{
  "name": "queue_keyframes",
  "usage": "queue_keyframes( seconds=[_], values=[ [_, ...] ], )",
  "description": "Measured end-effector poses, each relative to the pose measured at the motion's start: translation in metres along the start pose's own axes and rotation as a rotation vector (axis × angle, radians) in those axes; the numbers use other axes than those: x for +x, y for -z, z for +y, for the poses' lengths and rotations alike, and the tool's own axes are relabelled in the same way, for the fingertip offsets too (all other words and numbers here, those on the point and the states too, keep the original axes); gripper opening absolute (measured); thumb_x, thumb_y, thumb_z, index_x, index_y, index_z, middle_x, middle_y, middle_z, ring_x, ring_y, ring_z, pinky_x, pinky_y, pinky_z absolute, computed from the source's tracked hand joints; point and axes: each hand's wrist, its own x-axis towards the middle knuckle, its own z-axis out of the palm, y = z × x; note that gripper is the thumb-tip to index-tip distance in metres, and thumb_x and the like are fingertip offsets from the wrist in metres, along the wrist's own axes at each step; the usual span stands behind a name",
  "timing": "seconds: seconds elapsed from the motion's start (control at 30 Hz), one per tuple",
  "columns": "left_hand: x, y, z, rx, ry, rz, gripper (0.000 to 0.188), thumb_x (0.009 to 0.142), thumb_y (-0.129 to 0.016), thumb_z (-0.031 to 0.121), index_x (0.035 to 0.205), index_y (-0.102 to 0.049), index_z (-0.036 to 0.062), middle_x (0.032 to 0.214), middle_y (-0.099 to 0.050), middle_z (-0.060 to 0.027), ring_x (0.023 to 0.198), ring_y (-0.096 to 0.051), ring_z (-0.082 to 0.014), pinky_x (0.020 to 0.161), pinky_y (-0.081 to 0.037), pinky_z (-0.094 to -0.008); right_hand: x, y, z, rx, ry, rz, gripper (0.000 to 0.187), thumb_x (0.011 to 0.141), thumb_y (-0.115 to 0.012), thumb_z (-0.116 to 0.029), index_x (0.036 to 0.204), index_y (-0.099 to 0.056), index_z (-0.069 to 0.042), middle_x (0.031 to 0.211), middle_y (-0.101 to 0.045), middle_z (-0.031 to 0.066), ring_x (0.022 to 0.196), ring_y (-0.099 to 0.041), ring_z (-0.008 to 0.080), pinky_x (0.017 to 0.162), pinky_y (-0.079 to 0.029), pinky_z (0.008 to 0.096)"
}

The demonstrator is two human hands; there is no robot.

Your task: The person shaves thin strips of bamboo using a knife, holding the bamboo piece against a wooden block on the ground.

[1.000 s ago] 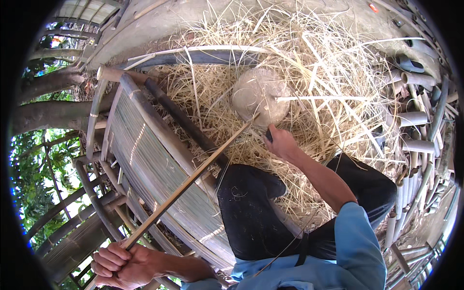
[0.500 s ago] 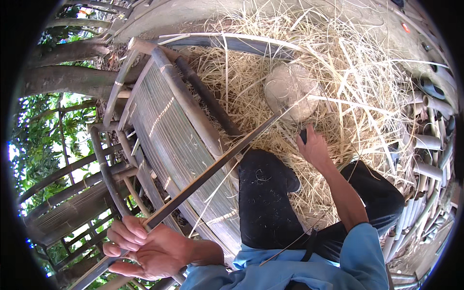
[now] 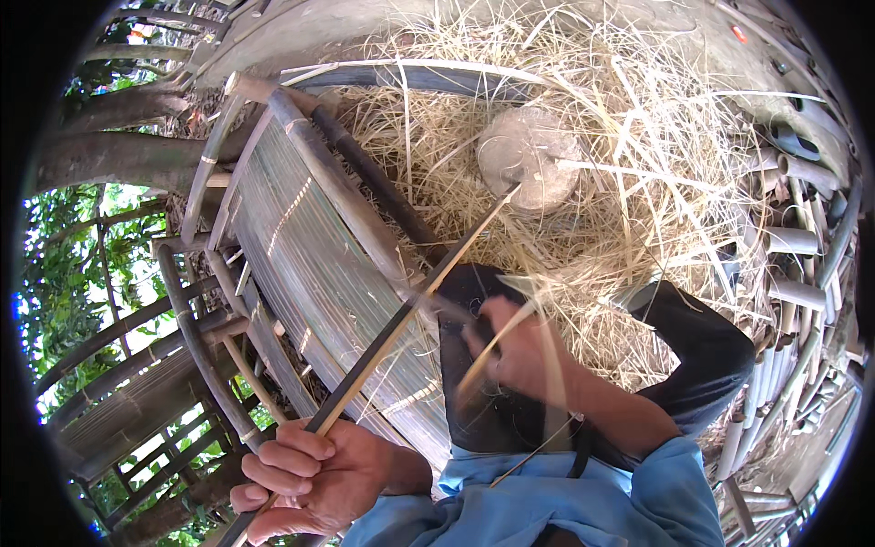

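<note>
My left hand [image 3: 314,474] is closed around a long, narrow bamboo strip [image 3: 383,342], dark on one face and pale along the edge. The strip slants up and away to the right, its far tip at a round wooden block [image 3: 529,164]. In front of my lap, my right hand [image 3: 524,351] is closed on a knife [image 3: 451,310], smeared by motion. Its blade meets or crosses the strip around mid-length; whether it cuts in, I cannot tell. Pale blurred shavings [image 3: 497,351] hang by my right hand.
A slatted bamboo bench [image 3: 310,246] stands at the left, beside my knee. Heaped pale shavings [image 3: 656,164] surround the block. Stacked bamboo poles [image 3: 807,242] line the right side. Bamboo railings [image 3: 128,337] and greenery lie beyond the bench.
My right hand has come back from near the block, toward me and left, bringing the knife to the strip. My left hand has shifted slightly right, its fingers more tightly closed.
</note>
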Motion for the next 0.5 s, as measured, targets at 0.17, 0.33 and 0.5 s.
queue_keyframes(
  seconds=[0.17, 0.33, 0.5],
  values=[
    [0.004, 0.004, -0.004, -0.035, 0.042, 0.044, 0.045, 0.108, -0.042, 0.044, 0.089, -0.048, 0.0034, 0.065, -0.031, 0.0000, 0.054, -0.025, -0.0105, 0.048, -0.023, -0.0264, 0.035, -0.008, 0.069, -0.003, -0.222, 0.046, 0.028, 0.095, -0.066, -0.025, 0.105, -0.054, -0.002, 0.077, -0.064, 0.0199, 0.065, -0.067, 0.0381, 0.054, -0.054, 0.0454],
    [0.008, 0.017, -0.005, -0.103, 0.072, 0.087, 0.046, 0.107, -0.045, 0.044, 0.078, -0.038, 0.0098, 0.064, -0.029, 0.0006, 0.053, -0.024, -0.0107, 0.048, -0.023, -0.0264, 0.035, -0.022, 0.088, -0.089, -0.086, -0.031, 0.029, 0.095, -0.065, -0.023, 0.109, -0.050, -0.002, 0.068, -0.062, 0.0213, 0.060, -0.066, 0.0398, 0.050, -0.052, 0.0469],
    [0.018, 0.025, -0.007, -0.108, 0.070, 0.009, 0.047, 0.107, -0.045, 0.041, 0.072, -0.031, 0.0134, 0.062, -0.026, 0.0009, 0.054, -0.022, -0.0110, 0.049, -0.023, -0.0262, 0.061, -0.018, 0.159, -0.129, -0.147, 0.065, 0.030, 0.096, -0.063, -0.021, 0.111, -0.048, 0.000, 0.063, -0.060, 0.0217, 0.062, -0.067, 0.0410, 0.052, -0.054, 0.0469]
  ],
)
